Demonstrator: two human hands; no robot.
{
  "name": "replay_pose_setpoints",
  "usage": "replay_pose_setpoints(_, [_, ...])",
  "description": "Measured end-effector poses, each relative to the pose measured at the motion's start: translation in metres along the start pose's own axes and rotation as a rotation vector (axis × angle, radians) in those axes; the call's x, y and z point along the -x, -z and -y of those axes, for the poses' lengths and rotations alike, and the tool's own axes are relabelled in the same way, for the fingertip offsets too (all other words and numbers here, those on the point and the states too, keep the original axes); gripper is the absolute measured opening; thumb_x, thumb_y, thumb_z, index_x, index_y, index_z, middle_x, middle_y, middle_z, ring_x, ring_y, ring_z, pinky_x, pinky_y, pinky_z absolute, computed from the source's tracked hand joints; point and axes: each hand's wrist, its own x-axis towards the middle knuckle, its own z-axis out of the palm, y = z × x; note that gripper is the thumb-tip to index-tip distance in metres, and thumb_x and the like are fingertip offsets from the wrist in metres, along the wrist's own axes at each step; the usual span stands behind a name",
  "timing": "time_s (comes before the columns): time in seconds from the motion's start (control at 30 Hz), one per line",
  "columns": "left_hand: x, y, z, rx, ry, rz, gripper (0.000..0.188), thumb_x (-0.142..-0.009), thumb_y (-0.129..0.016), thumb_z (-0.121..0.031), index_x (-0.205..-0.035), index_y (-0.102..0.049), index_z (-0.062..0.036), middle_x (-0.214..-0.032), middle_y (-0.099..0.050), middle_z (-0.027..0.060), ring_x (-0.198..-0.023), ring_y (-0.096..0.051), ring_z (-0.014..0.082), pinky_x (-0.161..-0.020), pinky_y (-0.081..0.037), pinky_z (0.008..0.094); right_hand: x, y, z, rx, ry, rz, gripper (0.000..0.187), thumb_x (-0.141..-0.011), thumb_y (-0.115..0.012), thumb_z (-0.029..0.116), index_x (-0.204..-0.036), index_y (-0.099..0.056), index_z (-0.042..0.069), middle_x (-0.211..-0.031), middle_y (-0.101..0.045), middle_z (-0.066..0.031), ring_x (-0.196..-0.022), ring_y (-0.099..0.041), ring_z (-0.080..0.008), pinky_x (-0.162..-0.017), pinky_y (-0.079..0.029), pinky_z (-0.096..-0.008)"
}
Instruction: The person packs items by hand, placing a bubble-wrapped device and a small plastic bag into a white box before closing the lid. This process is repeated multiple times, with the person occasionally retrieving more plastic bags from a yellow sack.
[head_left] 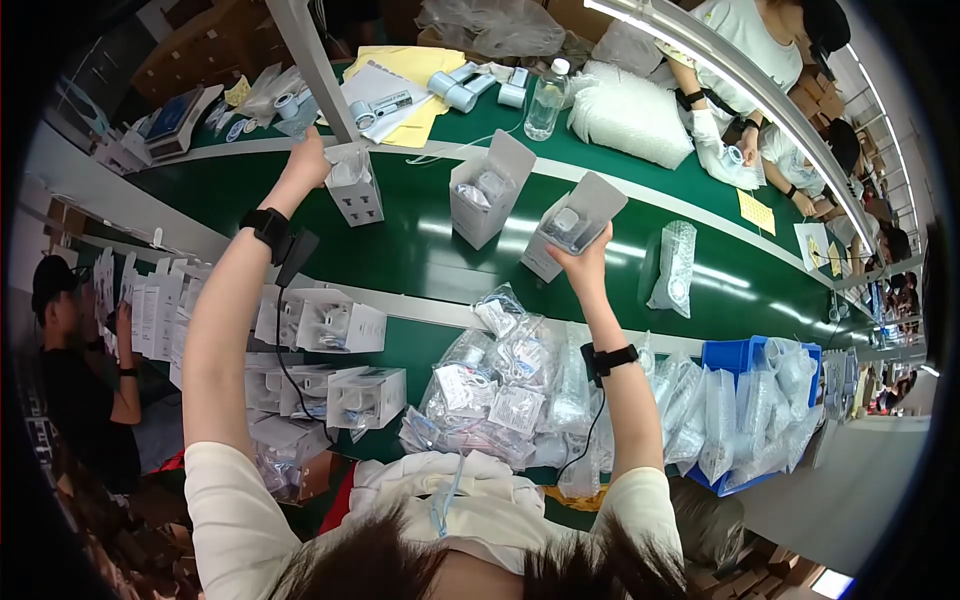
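My right hand [585, 262] grips a white carton [543, 258] with its flap raised. A greyish item in clear wrap shows at the carton's mouth, beside my thumb. My left hand [305, 160] is curled closed at the upper left corner of another white carton [357, 200], close to the metal post. What its fingers hold, if anything, is hidden. That carton has clear plastic at its top. Between my hands a third white carton [477, 222] stands with its flap up and bagged parts inside. All three cartons stand on the green belt [420, 250].
Nearer me lie a heap of bagged parts [490, 390], several filled cartons [365, 398] and a blue crate [726, 357] of bubble-wrapped pieces. A bubble-wrapped item [676, 268] lies right on the belt. Behind stand a clear bottle [546, 100] and a metal post [318, 70]. Other people work far right and left.
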Motion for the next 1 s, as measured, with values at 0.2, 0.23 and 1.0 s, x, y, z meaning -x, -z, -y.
replay_pose_setpoints(0.2, [0.024, 0.034, -0.001, -0.028, 0.246, 0.154, 0.056, -0.072, -0.052, -0.003, -0.123, -0.03, 0.006, -0.083, -0.06, 0.0222, -0.067, -0.064, 0.0298, -0.048, -0.051, 0.0363, -0.028, 0.075, -0.04, 0.898, -0.497, 0.614, 0.095, -0.061, -0.072, 0.045, -0.134, -0.024, 0.008, -0.128, -0.033, -0.0279, -0.119, -0.031, -0.045, -0.094, -0.033, -0.0497])
replay_pose_setpoints(0.23, [0.029, 0.039, 0.004, -0.067, 0.238, 0.143, 0.055, -0.072, -0.053, -0.005, -0.123, -0.032, 0.0047, -0.083, -0.06, 0.0219, -0.069, -0.063, 0.0304, -0.051, -0.051, 0.0372, -0.037, 0.08, -0.033, 1.025, -0.617, 0.484, 0.09, -0.064, -0.07, 0.045, -0.135, -0.023, 0.016, -0.132, -0.027, -0.0267, -0.123, -0.024, -0.0443, -0.092, -0.029, -0.0594])
replay_pose_setpoints(1.0, [0.287, 0.028, -0.009, -0.321, -0.756, 0.409, 0.021, -0.065, -0.057, -0.006, -0.086, -0.051, -0.0038, -0.072, -0.058, 0.0111, -0.071, -0.06, 0.0284, -0.06, -0.047, 0.0356, 0.011, 0.111, 0.088, -0.489, -0.368, 0.381, 0.082, -0.056, -0.061, 0.005, -0.129, -0.025, 0.003, -0.106, -0.05, -0.0141, -0.093, -0.053, -0.0273, -0.082, -0.043, -0.0349])
